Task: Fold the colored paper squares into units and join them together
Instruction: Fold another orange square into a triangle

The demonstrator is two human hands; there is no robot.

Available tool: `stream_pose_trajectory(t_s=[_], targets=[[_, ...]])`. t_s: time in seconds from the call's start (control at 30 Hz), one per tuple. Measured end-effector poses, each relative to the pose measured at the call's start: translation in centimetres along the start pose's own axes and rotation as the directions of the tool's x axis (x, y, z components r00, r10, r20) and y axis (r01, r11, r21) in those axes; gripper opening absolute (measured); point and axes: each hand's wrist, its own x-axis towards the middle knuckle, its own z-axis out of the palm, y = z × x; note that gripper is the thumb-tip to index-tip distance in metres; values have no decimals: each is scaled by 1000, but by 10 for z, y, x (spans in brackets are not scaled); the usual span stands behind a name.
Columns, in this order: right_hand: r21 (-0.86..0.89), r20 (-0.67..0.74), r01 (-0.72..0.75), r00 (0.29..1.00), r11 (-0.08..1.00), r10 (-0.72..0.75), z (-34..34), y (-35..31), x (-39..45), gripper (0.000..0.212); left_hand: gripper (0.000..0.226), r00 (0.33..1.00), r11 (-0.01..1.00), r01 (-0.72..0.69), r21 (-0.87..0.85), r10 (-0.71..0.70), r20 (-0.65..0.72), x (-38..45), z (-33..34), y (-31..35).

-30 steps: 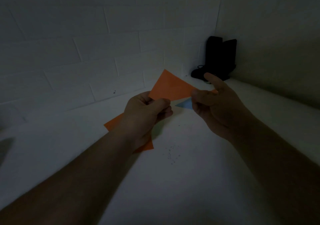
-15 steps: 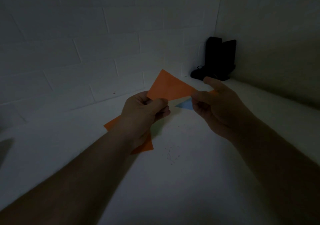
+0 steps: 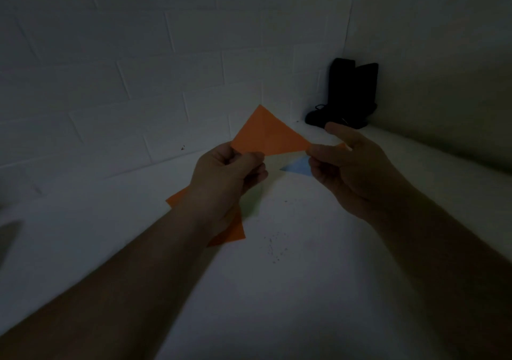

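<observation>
An orange paper folded into a triangle (image 3: 267, 136) is held up in the air between both hands. My left hand (image 3: 225, 178) pinches its lower left edge with thumb and curled fingers. At the triangle's right tip, my right hand (image 3: 352, 165) pinches it between thumb and fingers. Another orange sheet (image 3: 232, 229) lies flat on the white table under my left wrist, mostly hidden. A light blue paper piece (image 3: 297, 167) lies on the table behind my right hand, partly covered.
The white table (image 3: 277, 290) meets a white brick wall (image 3: 138, 68) at the back. A black object (image 3: 349, 93) stands in the far right corner. Dark specks (image 3: 274, 248) mark the table in the middle.
Both hands and the orange triangle have risen slightly and stayed close together; the grip is unchanged.
</observation>
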Motion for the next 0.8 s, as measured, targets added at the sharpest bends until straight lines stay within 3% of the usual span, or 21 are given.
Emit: stream_pose_trajectory(t_s=[0.17, 0.33, 0.5, 0.7, 0.8], targets=[[-151, 123, -69, 988, 986, 88, 2, 6, -4, 57, 9, 999, 997, -38, -69, 38, -10, 2, -2, 3], [-360, 181, 66, 984, 931, 0, 3, 6, -12, 59, 10, 997, 990, -72, -123, 68, -30, -1, -3, 5], [-520, 278, 100, 959, 848, 57, 5, 10, -12, 59, 40, 995, 986, -90, -143, 83, -55, -1, -5, 5], [-514, 188, -32, 971, 857, 149, -4, -3, -8, 59, 52, 995, 982, -96, -164, 100, 18, -1, -6, 9], [-494, 75, -36, 994, 869, 84, -8, -9, -5, 53, 55, 995, 975, -95, -201, 101, 20, 0, -9, 12]])
